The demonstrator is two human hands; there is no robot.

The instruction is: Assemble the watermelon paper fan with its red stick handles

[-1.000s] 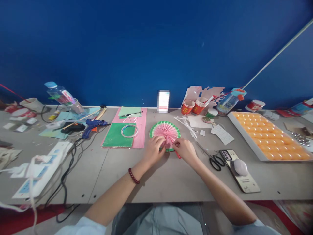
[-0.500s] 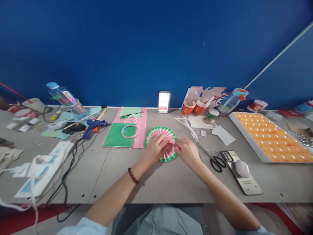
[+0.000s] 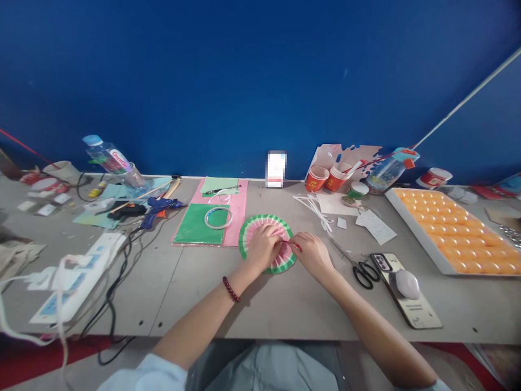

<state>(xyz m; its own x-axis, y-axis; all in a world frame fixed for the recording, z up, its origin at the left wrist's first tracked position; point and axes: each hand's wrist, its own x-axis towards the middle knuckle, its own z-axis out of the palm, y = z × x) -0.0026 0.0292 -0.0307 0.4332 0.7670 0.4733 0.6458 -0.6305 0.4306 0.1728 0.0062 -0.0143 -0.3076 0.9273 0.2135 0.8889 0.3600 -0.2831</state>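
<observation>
A round pleated paper fan (image 3: 279, 263), pink in the middle with a green and white rim, lies on the table in front of me. My left hand (image 3: 262, 247) rests over its middle, fingers curled and pinching. Close by at the fan's right edge, my right hand (image 3: 312, 252) is closed, thumb and forefinger together. Between the two hands runs a thin dark red cord (image 3: 287, 241), with a bit of red showing at the right fingertips. The hands cover much of the fan's centre.
Left of the fan are green and pink paper sheets (image 3: 197, 225) with a tape roll (image 3: 218, 218), a blue glue gun (image 3: 157, 210) and a power strip (image 3: 79, 277). On the right are scissors (image 3: 365, 275), a phone (image 3: 411, 304), paper cups (image 3: 316, 178) and a tray of orange balls (image 3: 448, 266).
The fan has turned or tilted slightly under my hands. Both hands stay pinched close together over it. The whole view has shifted a little.
</observation>
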